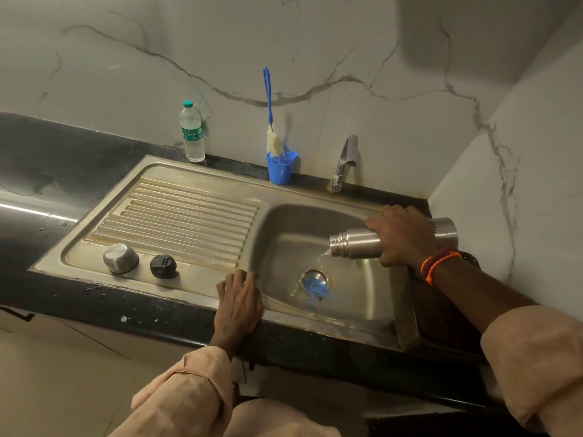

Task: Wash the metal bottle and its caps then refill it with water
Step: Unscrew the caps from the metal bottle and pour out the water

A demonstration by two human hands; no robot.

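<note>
Head view, right of centre: the right hand point(402, 236) is wrapped round the metal bottle point(356, 242), which lies almost level over the sink point(353, 310) basin with its open neck pointing toward frame left. A thin stream of water point(323, 255) falls from the neck toward the drain point(314, 280).

Risks, as judged from this position:
- Slip — a wet, smooth steel body held one-handed could rotate or drop into the basin.
- Splash — a steeper tilt would throw water past the drain and onto the rim.
- Incomplete emptying — righting the bottle too soon would leave old water inside before washing.

The left hand point(238, 299) rests flat, fingers spread, on the sink's front edge at lower centre; it holds nothing and is well apart from the bottle. The steel cap point(120, 258) and the black cap point(163, 266) stand on the drainboard at mid left, just beside each other, nearer the left hand.
</note>
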